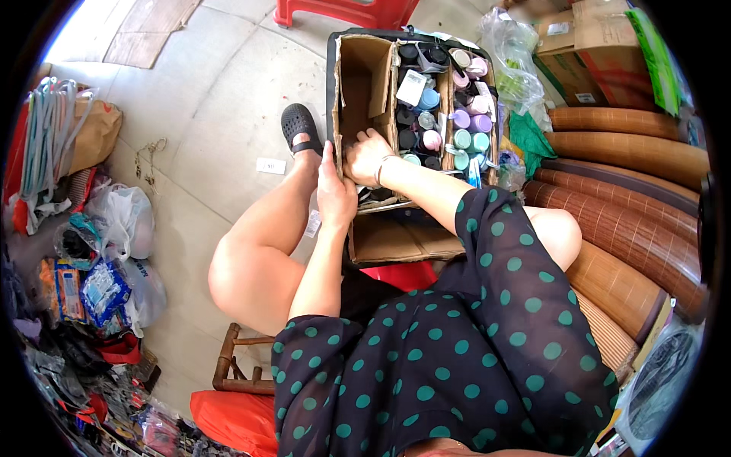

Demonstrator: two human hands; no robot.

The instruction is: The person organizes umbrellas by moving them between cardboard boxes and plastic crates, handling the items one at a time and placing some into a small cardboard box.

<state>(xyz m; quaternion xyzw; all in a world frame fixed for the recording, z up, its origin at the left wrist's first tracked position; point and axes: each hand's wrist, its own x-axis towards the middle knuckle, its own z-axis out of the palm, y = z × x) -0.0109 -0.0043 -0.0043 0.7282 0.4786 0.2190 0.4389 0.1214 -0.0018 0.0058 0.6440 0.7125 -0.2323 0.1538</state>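
A: You have two hands at the box. How do they stand?

B: Your left hand (pixel 336 192) lies along the near end of one cardboard wall (pixel 337 114), fingers stretched along its outer side. I cannot tell whether your thumb clamps it. Your right hand (pixel 367 158) has bent fingers and sits just beside it; whether the fingers close on anything, I cannot tell.

A: Where is the cardboard compartment (pixel 355 80) you are working at?

B: Right there: your right hand reaches into its near end, and the rest of it runs on beyond your knuckles.

A: Can you count what surrounds your hands?

B: To the right of your right hand stand lidded bottles, parted by a cardboard strip; they crowd too closely for a sure total. You have two lavender lids (pixel 480 124) side by side and at least four mint ones (pixel 480 142). One white card (pixel 411 87) rests on them, beyond your right hand.

A: And farther out?

B: One dark clog (pixel 299 124) is left of and beyond your left hand, one red stool (pixel 346 11) well beyond both, and at least six rolled mats (pixel 620 221) well to their right.
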